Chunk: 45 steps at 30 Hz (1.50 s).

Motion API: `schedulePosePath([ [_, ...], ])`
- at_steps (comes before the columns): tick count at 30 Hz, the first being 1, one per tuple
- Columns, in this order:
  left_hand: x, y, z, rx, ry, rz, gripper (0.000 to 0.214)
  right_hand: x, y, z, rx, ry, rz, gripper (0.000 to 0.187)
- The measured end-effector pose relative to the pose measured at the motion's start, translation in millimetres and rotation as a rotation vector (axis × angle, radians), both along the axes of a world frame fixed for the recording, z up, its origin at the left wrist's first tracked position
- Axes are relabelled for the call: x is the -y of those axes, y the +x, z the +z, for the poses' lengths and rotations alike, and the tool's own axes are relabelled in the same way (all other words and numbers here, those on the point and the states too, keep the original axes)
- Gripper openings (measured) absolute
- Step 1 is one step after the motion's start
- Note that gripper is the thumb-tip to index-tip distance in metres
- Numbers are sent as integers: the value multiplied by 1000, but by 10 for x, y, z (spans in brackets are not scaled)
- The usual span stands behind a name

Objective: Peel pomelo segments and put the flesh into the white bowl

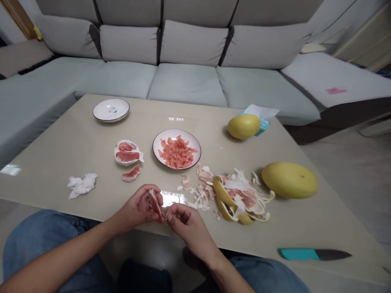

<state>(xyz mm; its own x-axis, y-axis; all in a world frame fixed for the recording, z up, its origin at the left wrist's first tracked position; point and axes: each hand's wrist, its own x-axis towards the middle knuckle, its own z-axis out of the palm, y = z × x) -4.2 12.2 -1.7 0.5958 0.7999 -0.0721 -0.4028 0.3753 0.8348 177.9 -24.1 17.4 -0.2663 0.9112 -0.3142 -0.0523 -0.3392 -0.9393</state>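
My left hand point(137, 209) and my right hand point(186, 221) meet at the near edge of the beige table point(61, 150), both closed on one pink pomelo segment point(155, 203) held upright between them. Beyond them stands a white plate point(159, 143) filled with peeled pink flesh. To its left lie a clump of unpeeled segments point(126, 152) and a single loose segment point(131, 173). A heap of yellow peel and white membrane point(235, 195) lies just right of my hands.
Two whole yellow pomelos sit at the right point(289, 179) and far right point(243, 126), the far one by a tissue pack point(261, 114). A teal-handled knife point(314, 254) lies near the front right edge. An empty dish point(111, 110) and a crumpled tissue point(82, 184) sit left. A grey sofa point(186, 81) surrounds the table.
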Motion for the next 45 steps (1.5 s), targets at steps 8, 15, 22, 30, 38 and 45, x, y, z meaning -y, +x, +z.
schedulePosePath([
  [8,-70,-51,16,-222,184,143,28,-24,52,-64,-5,17,-34,36],
  [15,-56,-109,21,-286,569,235,13,-75,93,-119,-74,-56,-92,37],
  [22,-66,-145,23,-225,610,302,13,-111,114,-143,-250,-79,-174,31],
  [30,-79,-153,132,-344,719,401,15,-243,302,-86,95,130,-202,27],
  [38,-34,-146,150,-593,1046,543,24,-192,261,-77,312,230,-232,22],
  [45,37,-206,9,-742,1365,509,34,36,-77,-69,-158,-76,-109,26],
])
